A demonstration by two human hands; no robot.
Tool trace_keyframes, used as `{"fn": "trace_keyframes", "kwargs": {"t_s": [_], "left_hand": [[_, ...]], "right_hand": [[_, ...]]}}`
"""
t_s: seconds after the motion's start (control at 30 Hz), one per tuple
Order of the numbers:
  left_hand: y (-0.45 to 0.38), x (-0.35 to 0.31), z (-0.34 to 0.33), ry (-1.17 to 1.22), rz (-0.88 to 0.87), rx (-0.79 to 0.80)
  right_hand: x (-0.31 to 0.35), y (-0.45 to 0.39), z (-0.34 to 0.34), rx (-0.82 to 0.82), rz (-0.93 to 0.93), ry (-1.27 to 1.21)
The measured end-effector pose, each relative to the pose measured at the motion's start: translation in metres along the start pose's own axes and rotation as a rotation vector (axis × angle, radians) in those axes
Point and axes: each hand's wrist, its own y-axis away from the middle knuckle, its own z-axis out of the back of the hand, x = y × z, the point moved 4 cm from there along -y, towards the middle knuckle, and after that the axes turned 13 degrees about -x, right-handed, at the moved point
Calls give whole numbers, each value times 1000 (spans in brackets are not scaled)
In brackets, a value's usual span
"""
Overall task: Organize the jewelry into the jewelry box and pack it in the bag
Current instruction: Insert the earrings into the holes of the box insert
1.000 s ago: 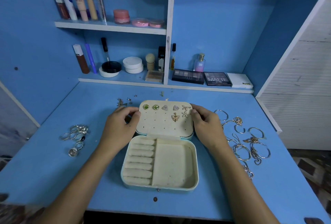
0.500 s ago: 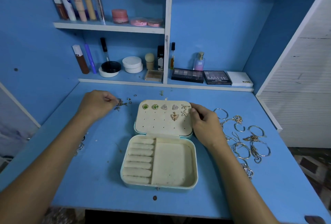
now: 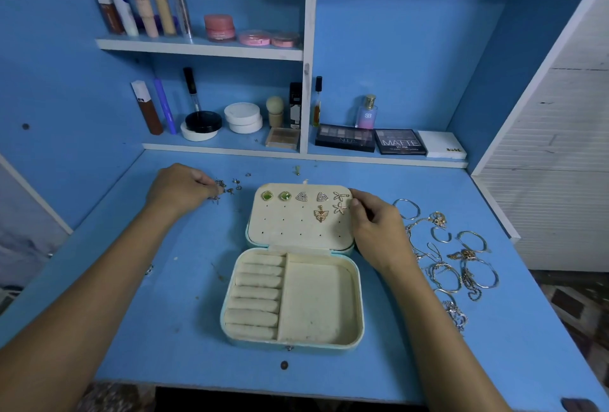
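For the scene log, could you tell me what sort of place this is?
Most likely a home vanity or dressing desk: a blue desk with built-in shelves, eyeshadow palettes and a perfume bottle on them, and an open jewelry box.

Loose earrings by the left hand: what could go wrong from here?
1. The left hand fingers a pile of tiny loose earrings on the desk; one could roll off or be brushed aside unnoticed.
2. The right hand rests on the lid beside a pinned starfish stud; a slip might knock it.
3. The bracelets and chains overlap and may tangle.
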Motion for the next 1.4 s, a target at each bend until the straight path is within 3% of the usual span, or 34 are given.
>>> {"fn": "trace_keyframes", "kwargs": {"t_s": [0.7,0.93,1.13,1.4], "left_hand": [[-9,13,-3,256,240,69],[6,-8,11,456,102,0],[23,-31,18,789,44,189],[39,-48,20,972,31,318]], "right_hand": [[2,1,1,-5,20,22],[-1,-1,0,-5,18,25],[-3,-1,-1,-8,16,30],[-1,0,0,-10,5,5]]}}
